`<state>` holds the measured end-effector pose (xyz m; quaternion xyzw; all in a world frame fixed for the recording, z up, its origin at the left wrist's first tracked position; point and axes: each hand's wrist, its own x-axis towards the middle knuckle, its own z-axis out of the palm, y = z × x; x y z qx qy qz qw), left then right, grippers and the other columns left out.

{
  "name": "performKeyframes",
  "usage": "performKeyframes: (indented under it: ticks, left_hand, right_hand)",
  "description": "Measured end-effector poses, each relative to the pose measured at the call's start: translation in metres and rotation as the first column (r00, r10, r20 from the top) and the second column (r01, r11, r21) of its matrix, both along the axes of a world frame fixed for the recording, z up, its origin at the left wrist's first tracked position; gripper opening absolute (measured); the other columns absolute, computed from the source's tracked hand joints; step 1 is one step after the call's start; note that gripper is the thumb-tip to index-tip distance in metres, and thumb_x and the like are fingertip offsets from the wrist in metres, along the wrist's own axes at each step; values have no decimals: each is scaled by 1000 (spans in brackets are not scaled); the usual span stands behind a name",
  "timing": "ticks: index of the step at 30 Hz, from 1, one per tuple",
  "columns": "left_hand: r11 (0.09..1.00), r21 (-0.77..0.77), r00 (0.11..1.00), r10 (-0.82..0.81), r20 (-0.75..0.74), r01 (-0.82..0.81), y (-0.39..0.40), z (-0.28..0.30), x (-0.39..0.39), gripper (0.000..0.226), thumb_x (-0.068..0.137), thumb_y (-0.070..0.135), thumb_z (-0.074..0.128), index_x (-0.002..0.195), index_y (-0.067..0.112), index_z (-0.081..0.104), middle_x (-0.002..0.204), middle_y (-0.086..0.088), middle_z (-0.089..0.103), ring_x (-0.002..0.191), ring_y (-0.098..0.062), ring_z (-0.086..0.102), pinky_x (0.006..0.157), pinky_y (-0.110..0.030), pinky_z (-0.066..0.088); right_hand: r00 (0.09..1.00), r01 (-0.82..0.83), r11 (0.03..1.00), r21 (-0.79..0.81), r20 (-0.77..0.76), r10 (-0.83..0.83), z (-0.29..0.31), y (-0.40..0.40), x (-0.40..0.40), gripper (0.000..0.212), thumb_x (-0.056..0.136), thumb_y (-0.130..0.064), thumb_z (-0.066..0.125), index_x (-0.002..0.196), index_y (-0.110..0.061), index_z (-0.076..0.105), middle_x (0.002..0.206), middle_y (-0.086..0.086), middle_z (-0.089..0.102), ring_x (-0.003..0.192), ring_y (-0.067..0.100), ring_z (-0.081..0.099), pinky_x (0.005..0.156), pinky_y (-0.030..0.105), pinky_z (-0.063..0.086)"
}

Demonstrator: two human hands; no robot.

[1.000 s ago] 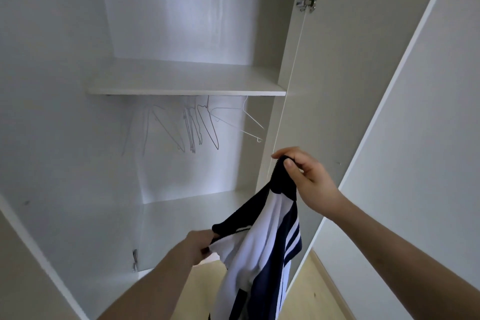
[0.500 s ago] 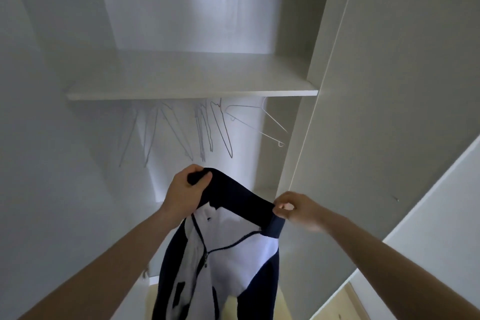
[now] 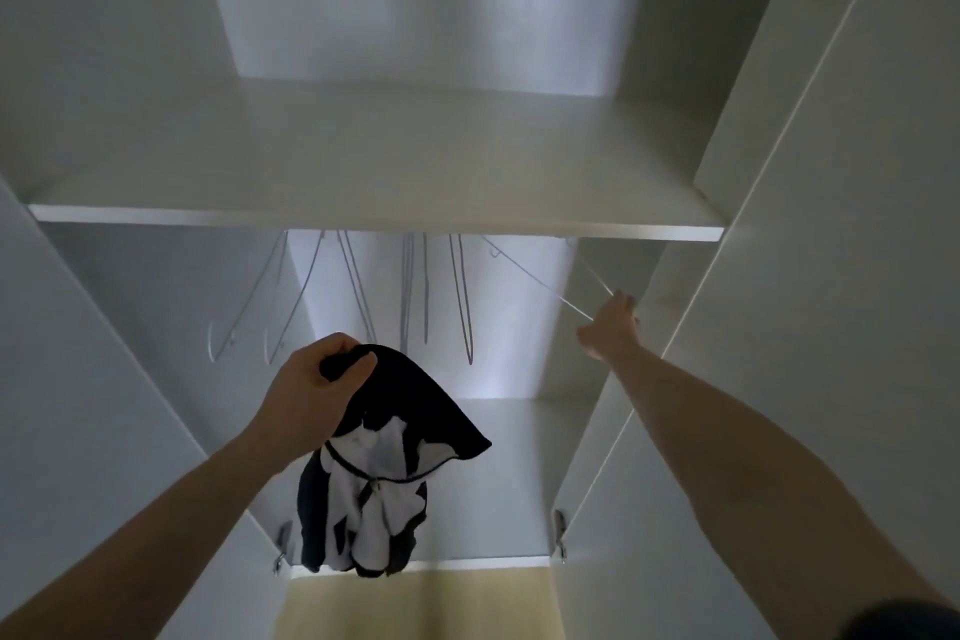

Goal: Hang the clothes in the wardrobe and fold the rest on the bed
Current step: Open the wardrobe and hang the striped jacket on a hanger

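Left hand (image 3: 311, 392) clenched; right hand (image 3: 610, 327) outstretched, fingers (image 3: 623, 301) curled.

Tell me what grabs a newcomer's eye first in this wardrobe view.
The dark-and-white jacket dangling low at centre from the left hand, whose grip bunches its collar. Next, the right hand reaching up right to the rightmost wire hanger. Behind, a row of bare hangers under the white shelf.
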<state>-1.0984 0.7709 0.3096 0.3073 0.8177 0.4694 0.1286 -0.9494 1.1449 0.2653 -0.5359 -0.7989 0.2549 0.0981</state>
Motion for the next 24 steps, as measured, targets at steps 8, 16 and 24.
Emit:
performKeyframes:
  ticks: [8, 16, 24]
  left_hand:
    - [997, -42, 998, 60, -17, -61, 29, -8, -30, 17, 98, 31, 65, 84, 22, 69, 73, 1, 69, 63, -8, 63, 64, -24, 48]
    - [998, -42, 998, 57, 6, -56, 41, -15, -28, 18, 99, 27, 65, 84, 17, 68, 75, -4, 68, 64, -8, 62, 60, -12, 45]
    - [997, -78, 1000, 18, -1, -18, 34, -12, -21, 20, 99, 26, 64, 81, 17, 65, 74, -1, 66, 63, -5, 59, 63, -16, 44]
  right_hand:
    - [970, 42, 997, -66, 241, -24, -15, 60, -42, 87, 106, -24, 52, 158, 10, -10, 169, 26, 1, 155, 39, 21, 88, 36, 54]
    - [924, -162, 986, 33, 357, 140, -33, 58, -55, 34, 105, -19, 53, 133, -3, 65, 139, 16, 64, 131, 35, 60, 105, 39, 52]
    - [989, -104, 950, -294, -135, 66, -27, 23, -79, 52, 109, -44, 45, 140, -5, 59, 148, 14, 57, 136, 33, 53, 114, 35, 39]
